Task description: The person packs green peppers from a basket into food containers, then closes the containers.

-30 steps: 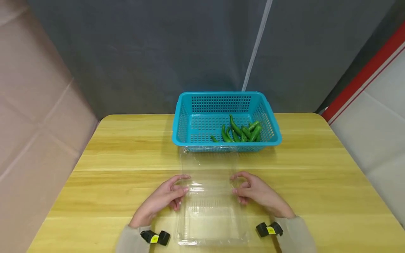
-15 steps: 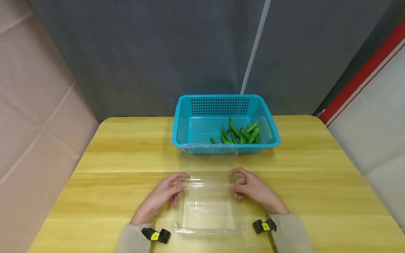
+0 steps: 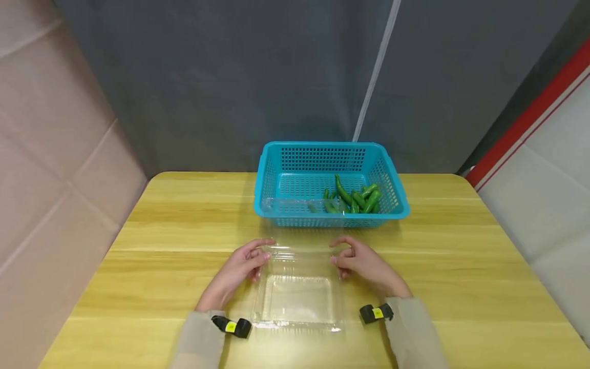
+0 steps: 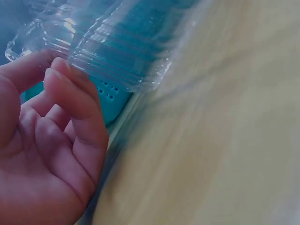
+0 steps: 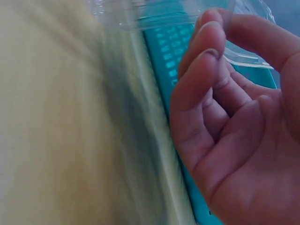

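Observation:
A clear plastic clamshell container (image 3: 299,300) is unfolded, with its tray part toward me and its lid (image 3: 304,233) toward the back. My left hand (image 3: 239,266) pinches its left side close to the hinge, thumb and fingers curled at the edge. On the opposite side my right hand (image 3: 364,262) pinches the right edge the same way. In the left wrist view the ridged plastic wall (image 4: 112,61) runs out from the fingertips. The right wrist view has a strip of clear plastic (image 5: 168,19) at the fingertips. Nothing lies inside the container.
Behind the container a blue perforated basket (image 3: 322,145) stands on the wooden table (image 3: 461,256). Several green peppers (image 3: 369,200) lie toward its right side. The lid's far end overlaps the basket's front rim in the head view. A dark curtain (image 3: 230,87) hangs behind the table.
Both hands have carried the container away from me, toward the basket. Its lid now overlaps more of the basket's front in the head view. The grip looks the same.

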Available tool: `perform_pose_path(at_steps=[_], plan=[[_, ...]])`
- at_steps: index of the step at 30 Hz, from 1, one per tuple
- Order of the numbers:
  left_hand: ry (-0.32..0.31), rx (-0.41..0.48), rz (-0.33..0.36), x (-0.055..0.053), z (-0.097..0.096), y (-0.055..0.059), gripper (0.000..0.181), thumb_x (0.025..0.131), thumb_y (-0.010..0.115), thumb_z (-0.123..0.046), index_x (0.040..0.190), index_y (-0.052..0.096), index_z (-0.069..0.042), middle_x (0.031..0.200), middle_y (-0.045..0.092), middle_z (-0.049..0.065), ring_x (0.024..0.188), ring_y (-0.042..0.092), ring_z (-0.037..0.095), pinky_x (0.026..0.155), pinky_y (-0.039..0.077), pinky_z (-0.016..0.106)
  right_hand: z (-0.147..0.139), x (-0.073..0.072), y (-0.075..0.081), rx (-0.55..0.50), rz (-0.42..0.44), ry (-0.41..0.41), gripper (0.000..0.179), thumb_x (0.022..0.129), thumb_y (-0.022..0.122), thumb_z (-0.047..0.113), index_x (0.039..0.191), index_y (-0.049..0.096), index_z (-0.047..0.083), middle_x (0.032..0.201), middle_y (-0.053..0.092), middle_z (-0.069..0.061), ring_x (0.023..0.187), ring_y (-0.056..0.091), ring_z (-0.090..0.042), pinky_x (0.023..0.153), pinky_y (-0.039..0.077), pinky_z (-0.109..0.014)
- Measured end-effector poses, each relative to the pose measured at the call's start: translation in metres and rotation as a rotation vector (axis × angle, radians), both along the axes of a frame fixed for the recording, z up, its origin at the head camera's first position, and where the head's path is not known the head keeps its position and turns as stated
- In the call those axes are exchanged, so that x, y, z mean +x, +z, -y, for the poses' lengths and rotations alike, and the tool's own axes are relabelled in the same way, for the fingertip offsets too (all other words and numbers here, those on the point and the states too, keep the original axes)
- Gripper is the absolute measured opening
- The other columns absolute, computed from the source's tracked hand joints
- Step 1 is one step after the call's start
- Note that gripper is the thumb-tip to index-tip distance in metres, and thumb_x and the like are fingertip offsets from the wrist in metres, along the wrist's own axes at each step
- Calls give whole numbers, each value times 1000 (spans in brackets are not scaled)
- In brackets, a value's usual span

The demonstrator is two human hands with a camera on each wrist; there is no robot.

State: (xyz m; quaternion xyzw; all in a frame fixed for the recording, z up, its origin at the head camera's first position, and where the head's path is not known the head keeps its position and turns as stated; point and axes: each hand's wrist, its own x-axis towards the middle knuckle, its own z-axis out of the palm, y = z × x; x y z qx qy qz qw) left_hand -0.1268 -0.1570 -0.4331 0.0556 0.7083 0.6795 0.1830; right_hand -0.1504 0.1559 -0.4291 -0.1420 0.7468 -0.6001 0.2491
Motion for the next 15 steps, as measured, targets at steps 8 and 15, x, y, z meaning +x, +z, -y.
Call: perform_pose_path(at_steps=[8, 15], plan=[[48, 12, -6, -11, 1, -10, 43, 86, 58, -24, 127, 48, -18, 77, 47, 10, 56, 45, 13, 49, 43, 23, 3, -11, 2, 32, -20, 3, 44, 84, 61, 19, 120, 42, 1, 73, 58, -20, 61, 55, -29, 61, 49, -37], [97, 0, -76, -20, 1, -17, 46, 84, 59, -29, 127, 47, -19, 79, 49, 11, 56, 47, 12, 49, 44, 21, 5, -22, 2, 95, -94, -25, 37, 84, 61, 24, 113, 52, 2, 68, 58, -12, 60, 55, -22, 61, 49, -34]])
